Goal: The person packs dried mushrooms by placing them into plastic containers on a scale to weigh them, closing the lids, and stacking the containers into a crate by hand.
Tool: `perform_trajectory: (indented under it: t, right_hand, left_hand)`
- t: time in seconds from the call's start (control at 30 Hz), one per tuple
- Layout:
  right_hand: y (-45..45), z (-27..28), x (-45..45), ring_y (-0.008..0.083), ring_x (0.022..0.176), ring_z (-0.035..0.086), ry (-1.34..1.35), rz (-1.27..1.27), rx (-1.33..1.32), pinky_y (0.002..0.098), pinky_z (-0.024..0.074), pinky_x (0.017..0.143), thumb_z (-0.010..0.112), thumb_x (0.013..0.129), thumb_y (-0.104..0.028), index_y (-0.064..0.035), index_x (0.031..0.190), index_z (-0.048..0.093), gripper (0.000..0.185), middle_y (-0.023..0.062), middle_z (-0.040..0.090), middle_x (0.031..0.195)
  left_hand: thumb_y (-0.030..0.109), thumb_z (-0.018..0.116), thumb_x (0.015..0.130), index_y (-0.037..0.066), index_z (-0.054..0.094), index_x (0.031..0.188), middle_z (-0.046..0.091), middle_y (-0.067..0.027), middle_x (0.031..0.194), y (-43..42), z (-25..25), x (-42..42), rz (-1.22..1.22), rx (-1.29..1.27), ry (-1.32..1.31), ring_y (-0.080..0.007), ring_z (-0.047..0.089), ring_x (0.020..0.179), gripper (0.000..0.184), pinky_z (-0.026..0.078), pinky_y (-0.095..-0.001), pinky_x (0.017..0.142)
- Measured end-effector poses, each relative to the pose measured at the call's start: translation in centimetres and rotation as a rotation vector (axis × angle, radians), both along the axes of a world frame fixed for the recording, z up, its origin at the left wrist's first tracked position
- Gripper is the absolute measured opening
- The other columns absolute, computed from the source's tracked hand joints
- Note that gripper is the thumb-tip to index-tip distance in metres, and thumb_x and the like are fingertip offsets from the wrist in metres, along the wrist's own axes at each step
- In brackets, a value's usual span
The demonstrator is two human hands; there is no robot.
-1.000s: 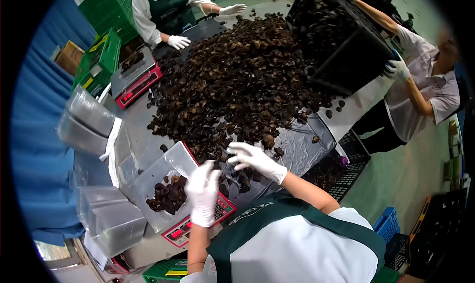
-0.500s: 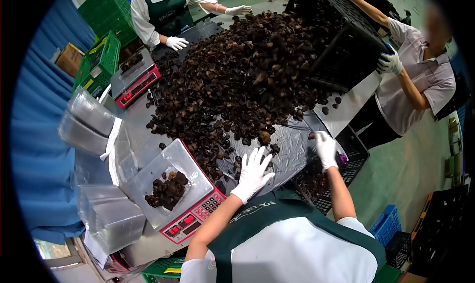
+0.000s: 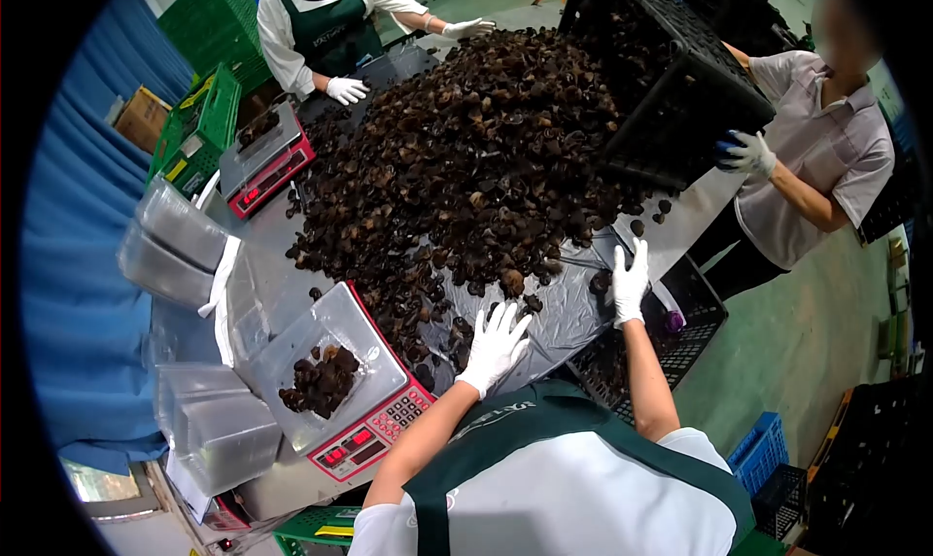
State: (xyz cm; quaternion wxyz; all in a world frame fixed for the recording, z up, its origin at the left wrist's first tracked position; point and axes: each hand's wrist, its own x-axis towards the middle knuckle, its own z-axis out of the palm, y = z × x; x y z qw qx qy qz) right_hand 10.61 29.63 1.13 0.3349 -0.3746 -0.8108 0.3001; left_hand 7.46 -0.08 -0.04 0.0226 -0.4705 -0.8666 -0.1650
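Note:
A large heap of dark wood ear mushrooms (image 3: 466,157) covers the middle of the metal table. My left hand (image 3: 496,350), white-gloved, lies open with fingers spread at the heap's near edge, beside a few loose pieces. My right hand (image 3: 630,286), also gloved, is open with its fingers apart, to the right over the grey plastic sheet (image 3: 559,308). Just left of it is a small clump of wood ear (image 3: 601,283). Neither hand holds anything that I can see.
To the left, a red scale (image 3: 374,430) carries wood ear in a clear tray, near stacked clear plastic boxes (image 3: 214,425). A second scale (image 3: 262,162) stands farther back. One co-worker (image 3: 335,31) is across the table; another (image 3: 826,138) holds a tilted black crate (image 3: 680,109).
My right hand has shifted slightly and its fingers have straightened and spread. The left has barely moved. The co-worker's crate has moved slightly, and their lower hand has dropped down its side.

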Motion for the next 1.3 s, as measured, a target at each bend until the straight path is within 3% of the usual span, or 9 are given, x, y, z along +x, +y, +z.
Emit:
perform_trajectory:
  t: [0.07,0.17,0.3,0.67,1.3]
  right_hand:
    - [0.2,-1.0,-1.5,0.0352,0.135,0.032,0.038,0.005,-0.032,0.0403,0.0253,0.111,0.057,0.091,-0.035,-0.0008,0.136,0.041,0.058,0.0228,0.033,0.146]
    - [0.5,-3.3,-3.2,0.0353,0.135,0.031,0.054,-0.036,-0.042,0.0409,0.0245,0.111,0.056,0.092,-0.034,0.0013,0.137,0.039,0.06,0.0225,0.03,0.147]
    - [-0.2,-4.4,-4.4,0.0371,0.132,0.035,0.061,-0.023,0.027,0.0421,0.0266,0.11,0.058,0.091,-0.031,0.0017,0.134,0.042,0.057,0.0237,0.037,0.143]
    - [0.3,-3.6,-7.6,0.0351,0.136,0.03,0.042,0.01,0.006,0.0418,0.0239,0.112,0.06,0.09,-0.032,-0.0008,0.137,0.041,0.059,0.0223,0.031,0.147]
    - [0.1,-3.7,-7.9,0.0354,0.134,0.031,-0.031,0.032,0.038,0.0423,0.0252,0.111,0.058,0.09,-0.034,0.0005,0.134,0.043,0.058,0.0207,0.034,0.146]
  left_hand:
    - [0.038,0.056,0.088,0.018,0.046,0.135,0.042,-0.015,0.138,0.1,0.0,0.1,-0.001,0.013,0.005,-0.0328,0.035,0.13,0.052,0.025,-0.0578,0.106]
    - [0.04,0.053,0.09,0.019,0.048,0.133,0.042,-0.0132,0.139,0.1,0.3,0.1,0.02,-0.023,-0.03,-0.031,0.034,0.132,0.049,0.024,-0.0565,0.107]
    - [0.038,0.051,0.091,0.019,0.046,0.136,0.042,-0.0144,0.139,0.1,0.3,-0.1,0.003,-0.024,-0.045,-0.0317,0.035,0.131,0.049,0.022,-0.056,0.108]
    - [0.036,0.058,0.086,0.018,0.05,0.132,0.044,-0.0144,0.137,0.2,0.5,-0.5,-0.003,0.015,-0.028,-0.0304,0.039,0.128,0.05,0.029,-0.0524,0.103]
    - [0.035,0.055,0.086,0.016,0.053,0.129,0.048,-0.015,0.131,0.2,1.1,-0.8,0.004,0.06,-0.016,-0.0309,0.042,0.124,0.047,0.028,-0.0509,0.104]
